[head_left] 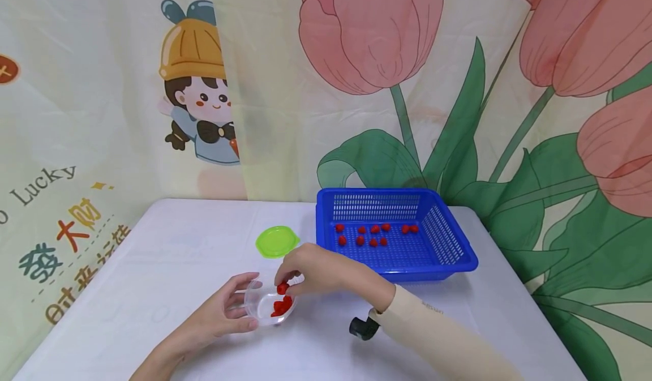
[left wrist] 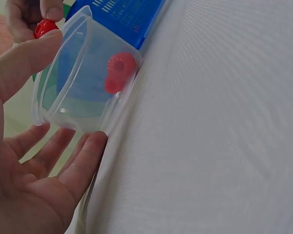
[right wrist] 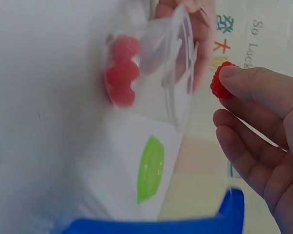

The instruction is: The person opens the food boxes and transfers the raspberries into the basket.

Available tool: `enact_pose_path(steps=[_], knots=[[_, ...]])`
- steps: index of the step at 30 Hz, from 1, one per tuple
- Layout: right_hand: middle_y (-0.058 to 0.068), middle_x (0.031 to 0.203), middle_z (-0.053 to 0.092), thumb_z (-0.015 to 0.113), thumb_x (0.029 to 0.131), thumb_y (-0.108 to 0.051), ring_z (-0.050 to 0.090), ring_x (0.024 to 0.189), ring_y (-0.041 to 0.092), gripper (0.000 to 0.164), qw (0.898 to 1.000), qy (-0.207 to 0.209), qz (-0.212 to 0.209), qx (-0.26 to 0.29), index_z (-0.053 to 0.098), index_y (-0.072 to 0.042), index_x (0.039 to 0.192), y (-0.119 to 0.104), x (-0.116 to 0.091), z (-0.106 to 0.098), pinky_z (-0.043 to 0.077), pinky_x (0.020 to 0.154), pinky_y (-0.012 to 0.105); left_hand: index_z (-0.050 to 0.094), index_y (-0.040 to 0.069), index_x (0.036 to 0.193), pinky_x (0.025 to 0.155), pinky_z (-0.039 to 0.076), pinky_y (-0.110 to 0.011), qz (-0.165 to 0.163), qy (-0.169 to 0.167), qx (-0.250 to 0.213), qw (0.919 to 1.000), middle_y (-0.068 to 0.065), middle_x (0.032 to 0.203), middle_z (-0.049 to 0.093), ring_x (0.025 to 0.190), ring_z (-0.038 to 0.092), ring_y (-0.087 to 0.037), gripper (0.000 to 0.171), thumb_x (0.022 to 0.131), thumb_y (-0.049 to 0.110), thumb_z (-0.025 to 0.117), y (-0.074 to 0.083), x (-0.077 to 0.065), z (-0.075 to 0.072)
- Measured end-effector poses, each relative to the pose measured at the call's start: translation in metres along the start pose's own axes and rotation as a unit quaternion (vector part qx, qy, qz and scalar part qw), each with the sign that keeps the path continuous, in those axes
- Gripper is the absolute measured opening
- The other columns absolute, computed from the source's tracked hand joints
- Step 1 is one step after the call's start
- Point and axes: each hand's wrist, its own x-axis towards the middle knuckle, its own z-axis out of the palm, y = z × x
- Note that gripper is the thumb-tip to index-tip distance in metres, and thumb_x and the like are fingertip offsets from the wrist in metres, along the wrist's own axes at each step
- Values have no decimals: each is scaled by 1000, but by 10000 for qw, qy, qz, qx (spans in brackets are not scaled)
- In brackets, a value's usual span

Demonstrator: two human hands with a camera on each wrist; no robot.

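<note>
My right hand (head_left: 316, 268) pinches a red raspberry (right wrist: 222, 80) between thumb and fingertips, above the mouth of a clear plastic cup (left wrist: 73, 83). That cup stands on the table with several raspberries (right wrist: 123, 70) lying together on its bottom. From the left side my left hand (head_left: 231, 307) holds the cup, its thumb on the near side and its fingers on the far side. In the left wrist view, fingertips touch the cup's wall.
A blue plastic basket (head_left: 397, 269) at the back right contains several spread-out raspberries (head_left: 374, 229). Behind the cup lies a green lid (head_left: 277, 242). The table (head_left: 204, 239) has a white cover, and a printed curtain (head_left: 275, 115) hangs behind it.
</note>
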Motion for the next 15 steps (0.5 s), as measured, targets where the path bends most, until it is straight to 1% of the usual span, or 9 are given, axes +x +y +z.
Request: enact_pose_path(steps=[4, 8, 15], knots=[[-10, 103, 76, 84, 94, -14, 67, 95, -2, 20, 9996, 272, 64, 99, 82, -15, 114, 9, -15, -14, 54, 86, 11, 31, 17, 163, 99, 55, -23, -73, 65, 92, 9999, -18, 164, 38, 139, 56, -37, 91, 91, 12, 85, 1, 0, 1], [-7, 105, 77, 84, 94, -16, 69, 94, 2, 21, 9980, 486, 298, 285, 81, -14, 115, 20, -32, -26, 58, 86, 18, 31, 17, 163, 99, 55, -22, -29, 61, 90, 9999, -19, 164, 38, 138, 56, -38, 91, 90, 11, 85, 1, 0, 1], [-2, 109, 78, 84, 94, -13, 71, 98, 8, 26, 9932, 912, 577, 443, 81, -12, 119, 39, -61, -43, 63, 89, 33, 33, 18, 162, 100, 54, -22, 35, 54, 58, 10000, -19, 163, 38, 138, 57, -37, 90, 90, 10, 85, 0, 0, 1]])
